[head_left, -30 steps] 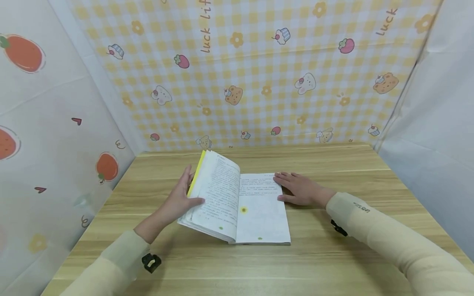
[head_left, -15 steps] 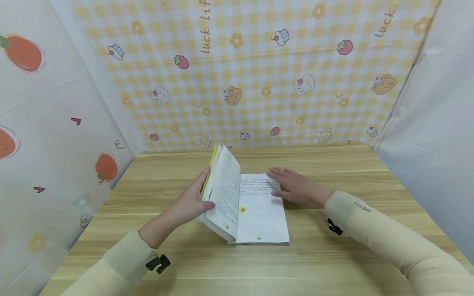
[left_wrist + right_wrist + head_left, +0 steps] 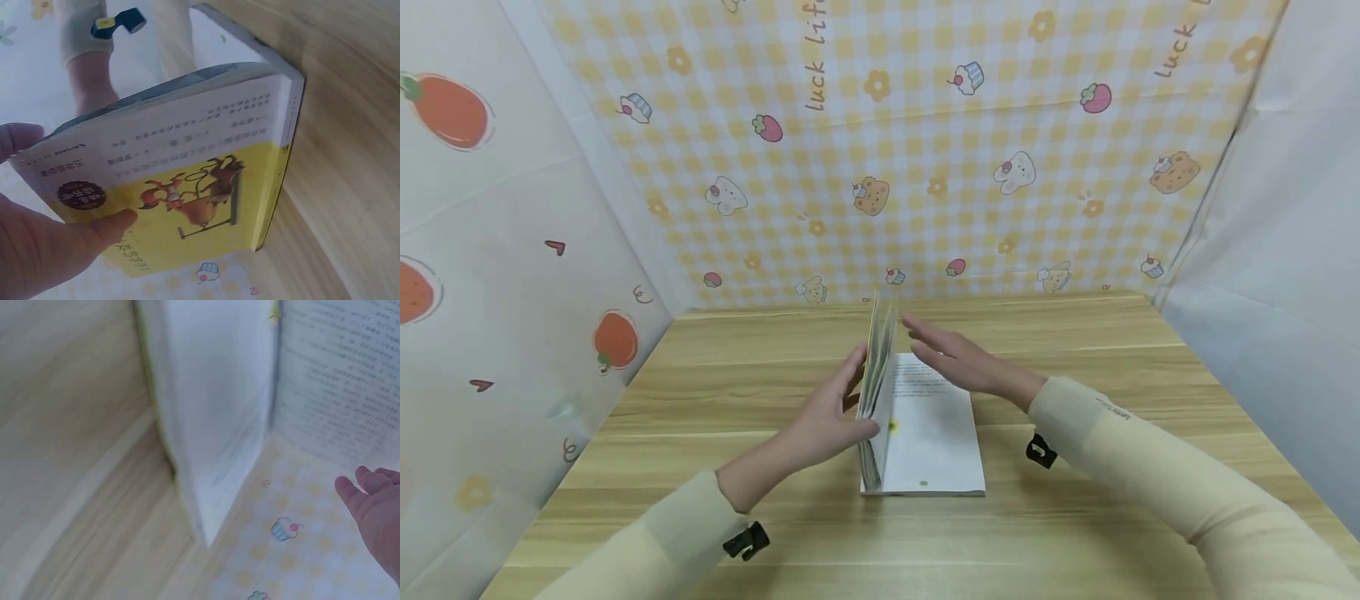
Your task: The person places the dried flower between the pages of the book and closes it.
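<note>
A book (image 3: 936, 433) with printed pages lies open on the table, its right half flat and its left half standing almost upright. My left hand (image 3: 820, 425) grips the raised half by its outer edge, thumb on the page side. The left wrist view shows the yellow and white cover (image 3: 206, 137), with a cartoon picture and the fingers of my left hand (image 3: 50, 244) against it. Raised over the flat page, my right hand (image 3: 958, 358) has straight fingers close to the upright pages; it holds nothing. In the right wrist view that hand (image 3: 381, 519) appears apart from the pages.
Under the book is a wood-grain table (image 3: 737, 358). A yellow checked cloth (image 3: 925, 125) with cartoon prints hangs behind it. White sheets (image 3: 490, 333) close in both sides. A dark clip-like device (image 3: 747, 542) sits at the left cuff, another (image 3: 1041, 450) at the right.
My left hand has swung the left half of the book up and rightward to nearly vertical. My right hand has lifted off the right page and moved left toward the raised pages.
</note>
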Demonstrator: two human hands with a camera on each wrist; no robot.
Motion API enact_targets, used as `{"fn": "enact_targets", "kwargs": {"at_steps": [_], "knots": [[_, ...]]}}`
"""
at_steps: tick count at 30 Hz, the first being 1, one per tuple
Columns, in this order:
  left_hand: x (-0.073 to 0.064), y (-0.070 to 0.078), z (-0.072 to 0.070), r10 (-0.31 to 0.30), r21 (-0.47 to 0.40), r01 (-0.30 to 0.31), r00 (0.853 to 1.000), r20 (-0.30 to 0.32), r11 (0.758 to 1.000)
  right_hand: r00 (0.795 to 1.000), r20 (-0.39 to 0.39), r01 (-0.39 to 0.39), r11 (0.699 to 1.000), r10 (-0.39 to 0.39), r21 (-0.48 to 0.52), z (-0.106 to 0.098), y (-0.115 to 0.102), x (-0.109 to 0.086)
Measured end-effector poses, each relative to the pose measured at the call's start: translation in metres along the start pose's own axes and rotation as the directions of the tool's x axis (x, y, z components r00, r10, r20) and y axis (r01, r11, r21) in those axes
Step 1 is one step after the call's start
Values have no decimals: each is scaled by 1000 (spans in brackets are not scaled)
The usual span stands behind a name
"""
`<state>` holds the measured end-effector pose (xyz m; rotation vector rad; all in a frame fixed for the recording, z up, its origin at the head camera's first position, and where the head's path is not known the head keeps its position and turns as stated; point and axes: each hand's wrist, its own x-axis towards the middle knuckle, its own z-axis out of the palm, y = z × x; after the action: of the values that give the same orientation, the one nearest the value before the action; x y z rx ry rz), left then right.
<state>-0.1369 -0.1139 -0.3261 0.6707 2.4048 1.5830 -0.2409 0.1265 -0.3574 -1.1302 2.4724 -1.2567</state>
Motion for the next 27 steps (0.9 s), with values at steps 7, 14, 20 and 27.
{"fn": "enact_targets", "kwargs": {"at_steps": [7, 14, 20, 27], "knots": [[0, -16, 18, 122, 255, -121, 992, 10, 959, 999, -45, 31, 992, -26, 125, 4, -5, 6], [-1, -32, 27, 253, 412, -293, 956, 150, 863, 994, -103, 29, 996, -20, 85, 3, -8, 6], [1, -46, 23, 371, 520, -480, 877, 305, 707, 988, -152, 16, 1000, -14, 12, 0, -7, 3], [6, -63, 14, 399, 588, -566, 824, 402, 577, 983, -175, 43, 998, -50, -46, -5, 5, -7]]}}
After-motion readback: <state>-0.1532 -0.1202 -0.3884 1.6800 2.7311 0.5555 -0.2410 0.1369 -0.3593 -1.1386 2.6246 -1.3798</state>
